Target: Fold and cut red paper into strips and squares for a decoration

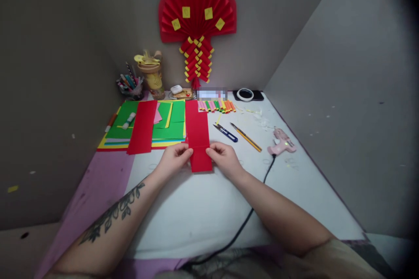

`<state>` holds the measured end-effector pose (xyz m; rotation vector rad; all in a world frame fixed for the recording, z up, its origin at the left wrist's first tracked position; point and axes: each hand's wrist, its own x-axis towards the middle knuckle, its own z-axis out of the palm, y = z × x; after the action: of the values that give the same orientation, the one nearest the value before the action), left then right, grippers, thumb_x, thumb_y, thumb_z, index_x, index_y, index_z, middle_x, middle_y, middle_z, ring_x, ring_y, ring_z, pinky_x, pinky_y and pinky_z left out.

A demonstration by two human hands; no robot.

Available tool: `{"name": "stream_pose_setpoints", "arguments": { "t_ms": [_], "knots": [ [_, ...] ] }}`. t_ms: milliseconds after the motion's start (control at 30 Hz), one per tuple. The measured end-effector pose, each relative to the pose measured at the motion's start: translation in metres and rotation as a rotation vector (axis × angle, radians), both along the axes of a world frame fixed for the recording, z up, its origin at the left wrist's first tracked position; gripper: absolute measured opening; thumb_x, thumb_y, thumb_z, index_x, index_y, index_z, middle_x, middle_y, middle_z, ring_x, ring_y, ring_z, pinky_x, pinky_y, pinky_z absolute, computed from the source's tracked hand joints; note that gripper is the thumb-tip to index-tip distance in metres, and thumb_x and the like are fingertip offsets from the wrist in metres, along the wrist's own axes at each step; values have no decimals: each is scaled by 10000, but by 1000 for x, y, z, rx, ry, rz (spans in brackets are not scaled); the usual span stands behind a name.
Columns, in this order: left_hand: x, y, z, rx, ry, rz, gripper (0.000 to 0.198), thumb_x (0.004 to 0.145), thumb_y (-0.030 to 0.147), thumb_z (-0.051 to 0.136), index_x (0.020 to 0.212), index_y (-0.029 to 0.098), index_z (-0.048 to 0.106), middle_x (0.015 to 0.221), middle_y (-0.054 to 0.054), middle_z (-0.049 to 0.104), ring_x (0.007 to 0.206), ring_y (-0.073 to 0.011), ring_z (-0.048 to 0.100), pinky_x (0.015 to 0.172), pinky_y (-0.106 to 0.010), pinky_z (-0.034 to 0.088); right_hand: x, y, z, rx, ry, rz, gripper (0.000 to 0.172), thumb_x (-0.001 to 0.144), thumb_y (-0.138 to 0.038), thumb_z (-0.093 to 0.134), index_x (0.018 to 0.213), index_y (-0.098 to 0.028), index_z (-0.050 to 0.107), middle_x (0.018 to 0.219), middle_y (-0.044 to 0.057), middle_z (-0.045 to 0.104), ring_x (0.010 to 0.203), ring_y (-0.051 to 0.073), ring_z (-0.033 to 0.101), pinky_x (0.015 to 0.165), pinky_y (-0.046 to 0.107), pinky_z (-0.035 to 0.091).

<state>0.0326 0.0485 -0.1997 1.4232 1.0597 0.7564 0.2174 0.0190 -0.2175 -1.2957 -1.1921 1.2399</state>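
Observation:
A long red paper strip (197, 133) lies on the white table (203, 209), running away from me, with a fold line across it near my hands. My left hand (175, 159) pinches the strip's left edge at its near end. My right hand (224, 159) pinches the right edge opposite. Both hands have their fingers closed on the paper. A second red strip (143, 126) rests on a stack of green and yellow sheets (170, 128) to the left.
Blue snips (225, 132), a yellow craft knife (246, 137) and a pink glue gun (280, 144) with its black cord (242, 226) lie to the right. Small coloured paper rolls (216, 106), a tape roll (245, 94), a pen cup (130, 86) and a red paper fan decoration (197, 13) are at the back.

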Motion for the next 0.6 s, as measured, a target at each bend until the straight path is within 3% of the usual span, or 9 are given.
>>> {"name": "stream_pose_setpoints", "arguments": {
  "t_ms": [200, 400, 600],
  "knots": [
    [-1, -2, 0, -20, 26, -17, 273, 765, 403, 569, 646, 159, 547, 578, 27, 512, 528, -99, 446, 510, -211, 350, -7, 2, 5, -85, 213, 33, 190, 703, -362, 605, 688, -208, 495, 569, -50, 490, 483, 94, 418, 451, 204, 336],
    [2, -4, 6, -98, -30, -12, 245, 724, 390, 612, 665, 153, 598, 523, 43, 509, 455, -78, 392, 449, -205, 286, -6, 3, 4, -82, 198, 25, 151, 690, -332, 592, 686, -206, 510, 588, -40, 506, 501, 102, 435, 450, 211, 331],
    [3, -4, -1, -197, -131, 31, 187, 715, 336, 622, 689, 151, 612, 465, 61, 471, 384, -63, 347, 401, -202, 248, -7, 2, 6, -111, 174, 13, 134, 682, -320, 571, 677, -202, 508, 581, -37, 512, 475, 95, 420, 437, 207, 331]
  ]
}}
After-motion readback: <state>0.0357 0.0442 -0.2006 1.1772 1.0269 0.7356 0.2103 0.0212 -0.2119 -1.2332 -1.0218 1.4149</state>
